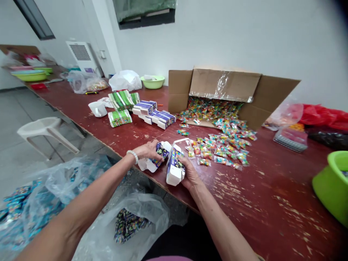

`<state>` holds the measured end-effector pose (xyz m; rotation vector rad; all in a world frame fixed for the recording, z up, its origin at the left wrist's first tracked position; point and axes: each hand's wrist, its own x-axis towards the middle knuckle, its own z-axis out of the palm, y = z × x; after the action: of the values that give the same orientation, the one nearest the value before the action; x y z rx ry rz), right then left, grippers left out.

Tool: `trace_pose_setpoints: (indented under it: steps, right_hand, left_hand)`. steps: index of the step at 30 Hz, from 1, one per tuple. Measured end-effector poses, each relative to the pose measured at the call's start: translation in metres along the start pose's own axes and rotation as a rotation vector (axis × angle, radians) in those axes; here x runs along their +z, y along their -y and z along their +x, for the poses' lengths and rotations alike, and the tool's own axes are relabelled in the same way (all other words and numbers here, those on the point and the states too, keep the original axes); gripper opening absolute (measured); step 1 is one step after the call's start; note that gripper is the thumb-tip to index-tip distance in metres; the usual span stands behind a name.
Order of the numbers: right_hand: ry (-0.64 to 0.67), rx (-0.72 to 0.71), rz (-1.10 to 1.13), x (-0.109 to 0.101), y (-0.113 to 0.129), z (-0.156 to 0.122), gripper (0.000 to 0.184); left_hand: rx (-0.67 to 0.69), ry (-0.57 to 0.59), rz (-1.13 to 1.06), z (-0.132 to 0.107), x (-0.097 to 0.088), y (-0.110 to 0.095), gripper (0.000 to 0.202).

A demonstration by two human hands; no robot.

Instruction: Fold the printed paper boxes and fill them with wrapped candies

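Head view, hands (148, 151) (190, 172) holding carton (174, 168), cardboard box (224, 85) spilling candies (214, 145)

We hold white printed cartons over the worn, dark red wooden counter (261, 203)

Our left grip (148, 151) closes on a white card carton with a purple printed panel (162, 152), and our right grip (189, 173) wraps a white card carton with a colourful printed side (174, 168); we cannot tell whether these are one piece. Just beside them, small bright wrapped sweet packets (217, 150) spread from a tipped-open brown cardboard box (225, 85). Stacks of purple-and-white cartons (153, 114) and green-striped cartons (122, 100) lie farther along the counter. Below our arms, a clear plastic bag (130, 226) holds printed packets.
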<state>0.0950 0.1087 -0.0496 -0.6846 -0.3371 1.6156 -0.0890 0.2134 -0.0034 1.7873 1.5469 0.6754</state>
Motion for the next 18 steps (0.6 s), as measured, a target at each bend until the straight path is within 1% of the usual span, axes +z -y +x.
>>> trace_pose_setpoints:
  steps: [3, 5, 7, 11, 14, 18]
  right_hand:
    - [-0.060, -0.114, -0.083, -0.008, 0.011, -0.013, 0.068]
    - [-0.112, -0.176, -0.122, -0.014, 0.018, -0.017, 0.078]
    - [-0.154, -0.232, -0.137, -0.019, 0.021, -0.016, 0.082]
    - [-0.186, -0.308, -0.168, -0.020, 0.016, -0.004, 0.081]
    - [-0.193, -0.332, -0.195, -0.016, 0.008, 0.006, 0.079]
    - [-0.187, -0.309, -0.174, -0.014, 0.006, 0.009, 0.085]
  left_hand:
    - [0.041, 0.024, 0.259, -0.020, 0.014, -0.010, 0.079]
    - [0.083, 0.022, 0.392, -0.023, 0.021, -0.016, 0.079]
    - [0.114, 0.007, 0.499, -0.016, 0.023, -0.019, 0.072]
    - [0.127, -0.053, 0.665, 0.014, 0.020, -0.017, 0.058]
    - [0.121, -0.062, 0.733, 0.029, 0.017, -0.011, 0.059]
    - [0.110, -0.045, 0.766, 0.036, 0.014, -0.006, 0.067]
